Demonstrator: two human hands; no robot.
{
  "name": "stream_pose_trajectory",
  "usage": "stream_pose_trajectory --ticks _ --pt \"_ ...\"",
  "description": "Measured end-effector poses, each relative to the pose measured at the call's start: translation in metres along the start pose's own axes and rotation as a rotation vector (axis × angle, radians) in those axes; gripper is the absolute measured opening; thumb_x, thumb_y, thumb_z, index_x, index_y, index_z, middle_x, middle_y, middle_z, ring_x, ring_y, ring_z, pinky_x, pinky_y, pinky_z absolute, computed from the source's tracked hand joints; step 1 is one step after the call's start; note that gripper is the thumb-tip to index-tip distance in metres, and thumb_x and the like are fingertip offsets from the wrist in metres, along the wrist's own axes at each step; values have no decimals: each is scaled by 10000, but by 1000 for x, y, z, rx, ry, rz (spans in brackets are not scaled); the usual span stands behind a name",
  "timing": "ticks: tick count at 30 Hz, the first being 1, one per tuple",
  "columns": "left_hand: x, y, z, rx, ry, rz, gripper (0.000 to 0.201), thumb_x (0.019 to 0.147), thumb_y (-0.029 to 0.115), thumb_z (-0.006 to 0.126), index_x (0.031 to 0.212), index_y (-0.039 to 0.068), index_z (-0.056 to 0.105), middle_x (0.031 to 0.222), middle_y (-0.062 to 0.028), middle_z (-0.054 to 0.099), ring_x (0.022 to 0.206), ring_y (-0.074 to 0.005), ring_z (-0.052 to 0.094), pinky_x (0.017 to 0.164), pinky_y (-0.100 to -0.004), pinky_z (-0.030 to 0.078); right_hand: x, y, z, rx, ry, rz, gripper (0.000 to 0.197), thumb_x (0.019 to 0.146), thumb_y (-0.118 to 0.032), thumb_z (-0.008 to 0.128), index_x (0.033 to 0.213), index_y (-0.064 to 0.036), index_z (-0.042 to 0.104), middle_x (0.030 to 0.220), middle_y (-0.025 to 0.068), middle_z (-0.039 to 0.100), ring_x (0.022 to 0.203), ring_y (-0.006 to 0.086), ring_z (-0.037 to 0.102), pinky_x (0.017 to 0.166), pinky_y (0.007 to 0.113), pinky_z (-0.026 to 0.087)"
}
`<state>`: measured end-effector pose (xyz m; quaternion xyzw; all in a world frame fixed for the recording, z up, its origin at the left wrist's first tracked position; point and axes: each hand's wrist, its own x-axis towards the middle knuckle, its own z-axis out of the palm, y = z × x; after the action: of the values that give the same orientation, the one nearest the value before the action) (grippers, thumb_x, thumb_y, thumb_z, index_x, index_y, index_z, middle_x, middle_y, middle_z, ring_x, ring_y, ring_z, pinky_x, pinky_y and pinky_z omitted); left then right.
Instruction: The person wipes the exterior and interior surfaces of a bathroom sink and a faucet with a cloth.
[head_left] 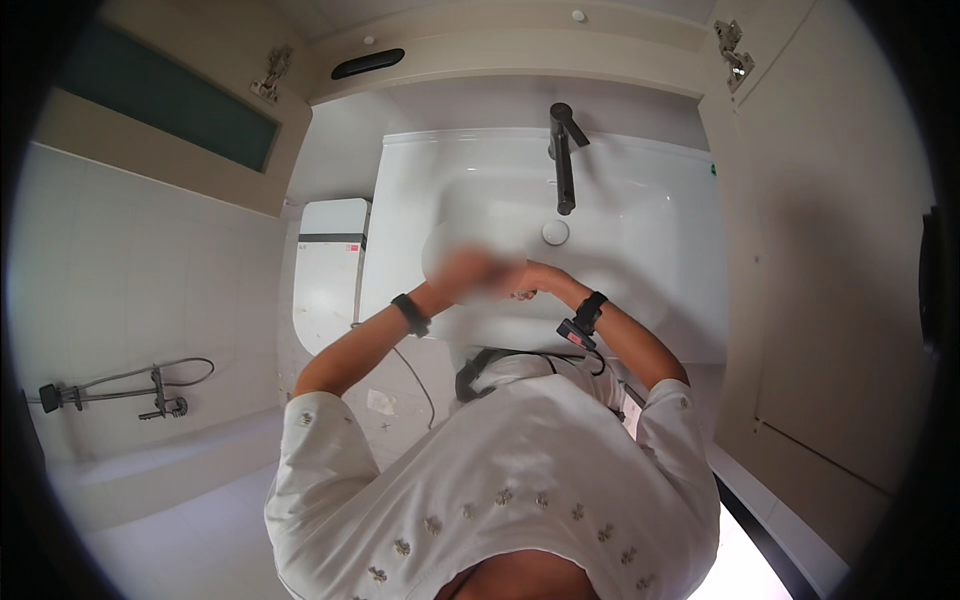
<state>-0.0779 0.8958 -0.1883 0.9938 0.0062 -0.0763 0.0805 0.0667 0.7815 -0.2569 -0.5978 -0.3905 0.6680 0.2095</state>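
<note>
Over the near left part of the white sink (655, 255), my two hands come close together. My left hand (462, 276) lies in a blurred patch, and its fingers cannot be made out. Beside it, my right hand (540, 277) is bent inward with its fingers curled. A small dark area shows in the blur between the hands, but what it is remains unclear. Beyond the hands are a round white drain plug (555, 233) and a dark tap (565, 175).
An open cabinet door (820, 250) stands on the right, and another (190, 110) at the upper left. The toilet (330, 275) is left of the sink. A shower set (155, 392) hangs on the left wall. A cable (420, 385) hangs below my left forearm.
</note>
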Motion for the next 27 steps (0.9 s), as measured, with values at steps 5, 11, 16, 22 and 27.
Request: stream_pose_trajectory --ticks 5,11,16,22,27 --pt "27 -12 19 -238 -22 14 144 726 151 718 730 7 711 729 -217 691 737 -387 710 690 -452 587 39 58 13 -378 498 -221 285 707 -288 770 791 -24 706 795 163 723 680 311 709 608 403 569" --pt "75 2 64 -410 -308 -208 234 655 171 761 772 -27 718 787 -226 712 775 -397 710 706 -444 583 -11 63 -1 -567 672 -84 220 739 -210 743 902 -67 710 863 177 732 826 375 716 737 468 574" --pt "76 38 123 -879 -67 -266 261 610 160 766 806 -9 738 770 -188 723 743 -337 714 677 -399 574 -39 99 -6 -767 695 -20 174 766 -149 719 906 -85 639 784 136 709 766 364 706 666 468 551" --pt "84 72 59 -867 -241 -285 218 615 134 748 803 24 757 754 -154 729 711 -269 709 652 -365 562 -66 109 -1 -784 687 -15 179 775 -123 707 919 -83 607 770 138 700 755 362 701 650 470 546" --pt "71 78 70 -717 -26 -200 356 664 158 769 996 35 730 815 -140 715 775 -324 697 709 -417 566 -59 124 4 -690 770 -59 395 722 -147 776 1074 -53 626 841 145 706 793 359 697 676 459 551"
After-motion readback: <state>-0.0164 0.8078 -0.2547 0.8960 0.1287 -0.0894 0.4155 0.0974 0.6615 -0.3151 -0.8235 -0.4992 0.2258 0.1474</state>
